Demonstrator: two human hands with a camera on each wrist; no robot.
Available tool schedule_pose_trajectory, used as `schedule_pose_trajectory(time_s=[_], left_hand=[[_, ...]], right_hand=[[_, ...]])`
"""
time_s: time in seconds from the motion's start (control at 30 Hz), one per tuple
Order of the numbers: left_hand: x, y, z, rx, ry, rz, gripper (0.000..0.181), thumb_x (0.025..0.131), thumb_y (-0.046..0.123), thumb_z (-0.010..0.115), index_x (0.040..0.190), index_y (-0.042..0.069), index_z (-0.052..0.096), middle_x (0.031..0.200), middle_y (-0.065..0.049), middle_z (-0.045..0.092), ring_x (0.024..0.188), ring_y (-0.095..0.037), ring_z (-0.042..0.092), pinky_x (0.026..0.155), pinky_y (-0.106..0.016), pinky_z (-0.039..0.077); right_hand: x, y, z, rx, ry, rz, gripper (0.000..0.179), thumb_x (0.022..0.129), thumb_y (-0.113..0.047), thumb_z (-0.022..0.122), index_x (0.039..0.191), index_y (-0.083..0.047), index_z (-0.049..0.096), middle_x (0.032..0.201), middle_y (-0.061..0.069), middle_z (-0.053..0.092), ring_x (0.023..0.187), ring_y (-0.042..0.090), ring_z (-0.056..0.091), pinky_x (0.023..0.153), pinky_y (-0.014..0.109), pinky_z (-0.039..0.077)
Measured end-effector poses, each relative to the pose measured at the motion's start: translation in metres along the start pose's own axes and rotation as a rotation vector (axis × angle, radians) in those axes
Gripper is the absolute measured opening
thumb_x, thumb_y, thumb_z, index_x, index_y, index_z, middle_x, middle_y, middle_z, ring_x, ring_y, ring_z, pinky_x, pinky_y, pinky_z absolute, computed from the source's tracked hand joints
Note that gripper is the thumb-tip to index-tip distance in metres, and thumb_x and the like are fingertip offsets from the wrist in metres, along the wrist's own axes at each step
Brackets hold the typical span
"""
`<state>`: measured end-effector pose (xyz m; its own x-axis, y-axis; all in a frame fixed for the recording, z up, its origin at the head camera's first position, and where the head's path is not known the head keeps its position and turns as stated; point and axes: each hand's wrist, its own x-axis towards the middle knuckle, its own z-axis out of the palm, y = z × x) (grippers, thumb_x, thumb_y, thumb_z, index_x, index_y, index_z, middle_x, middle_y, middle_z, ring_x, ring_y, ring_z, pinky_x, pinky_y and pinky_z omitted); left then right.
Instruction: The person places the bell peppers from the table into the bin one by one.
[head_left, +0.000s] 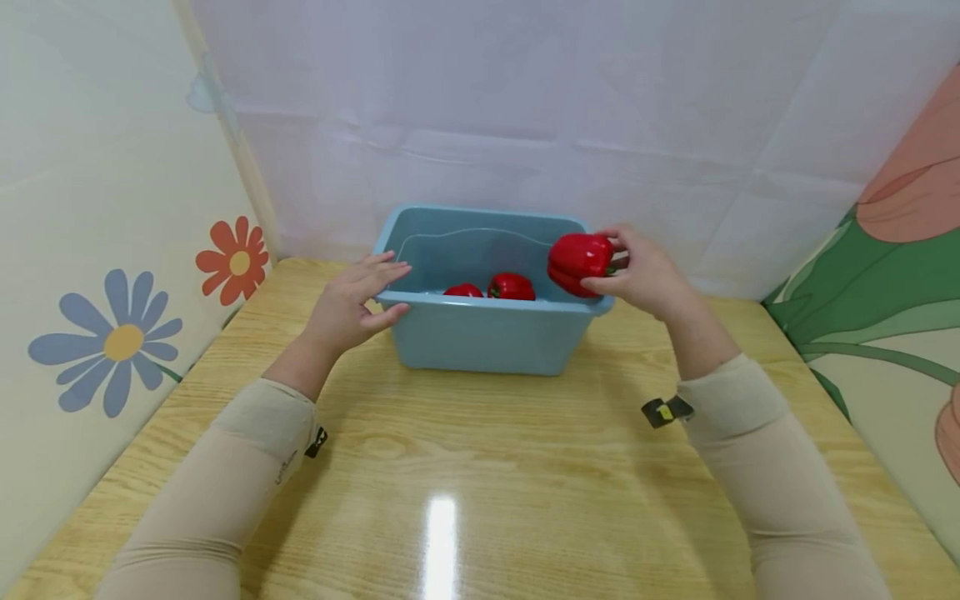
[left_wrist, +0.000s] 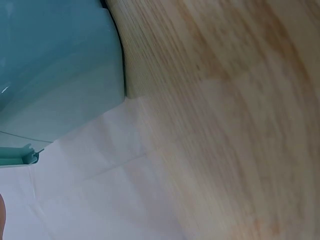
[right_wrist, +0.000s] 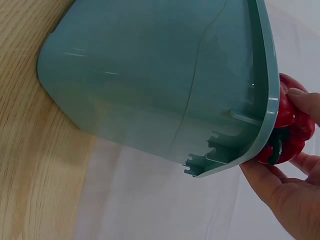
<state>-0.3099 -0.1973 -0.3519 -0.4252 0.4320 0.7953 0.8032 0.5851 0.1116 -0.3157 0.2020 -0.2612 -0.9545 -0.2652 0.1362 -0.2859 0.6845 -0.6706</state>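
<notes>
A red bell pepper (head_left: 579, 262) with a green stem is gripped by my right hand (head_left: 643, 275) over the right rim of a blue plastic bin (head_left: 483, 337). In the right wrist view, the thumb and fingers hold the pepper (right_wrist: 294, 116) from either side, close above the bin's rim (right_wrist: 272, 95). My left hand (head_left: 352, 304) rests at the bin's left rim, its fingers extended over the edge and the thumb along the front. Inside the bin lie two more red bell peppers, one at the middle (head_left: 512, 287) and one partly hidden behind the front wall (head_left: 463, 290).
The bin stands on a wooden table (head_left: 480, 450), near a white sheet (head_left: 480, 100) hanging at the back. Panels painted with flowers flank the table: a blue flower (head_left: 122, 342) and a red one (head_left: 238, 262) at left, green leaves (head_left: 832, 283) at right.
</notes>
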Motion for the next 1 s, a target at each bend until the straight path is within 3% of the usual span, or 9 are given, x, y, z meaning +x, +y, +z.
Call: schedule_pose_trajectory(time_s=[0.27,0.63,0.83,1.0], left_hand=[[-0.0006,-0.0003,0.0001,0.004,-0.005,-0.009,0.056,0.07,0.021,0.076,0.122,0.009,0.06,0.12,-0.01,0.061,0.122,-0.027,0.047,0.102,-0.04,0.036],[-0.0012,-0.0005,0.0001,0.014,-0.011,-0.009,0.055,0.071,0.022,0.075,0.122,0.008,0.06,0.12,-0.01,0.061,0.122,-0.027,0.047,0.102,-0.041,0.036],[-0.0008,0.0005,-0.0005,0.015,-0.014,-0.013,0.056,0.069,0.02,0.076,0.12,0.006,0.06,0.12,-0.01,0.06,0.122,-0.028,0.047,0.102,-0.041,0.036],[-0.0012,0.0002,-0.0019,0.022,-0.024,-0.014,0.054,0.073,0.026,0.073,0.122,0.007,0.059,0.122,-0.01,0.059,0.123,-0.027,0.046,0.102,-0.041,0.036]], right_hand=[[0.0006,0.0013,0.0005,-0.006,-0.001,-0.014,0.066,0.076,-0.028,0.073,0.131,-0.013,0.04,0.12,0.01,0.05,0.107,0.029,0.05,0.082,0.043,0.05],[-0.0007,0.0016,-0.0002,0.007,-0.074,-0.002,0.067,0.078,-0.037,0.07,0.133,-0.011,0.041,0.128,0.011,0.05,0.114,0.03,0.05,0.089,0.047,0.046],[-0.0019,0.0002,0.0001,0.007,-0.073,-0.006,0.063,0.078,-0.037,0.07,0.129,-0.01,0.044,0.128,0.011,0.05,0.115,0.029,0.049,0.09,0.046,0.046],[-0.0026,-0.0012,0.0002,0.013,-0.067,-0.014,0.06,0.079,-0.036,0.069,0.128,-0.009,0.045,0.127,0.011,0.05,0.115,0.029,0.049,0.09,0.046,0.045]])
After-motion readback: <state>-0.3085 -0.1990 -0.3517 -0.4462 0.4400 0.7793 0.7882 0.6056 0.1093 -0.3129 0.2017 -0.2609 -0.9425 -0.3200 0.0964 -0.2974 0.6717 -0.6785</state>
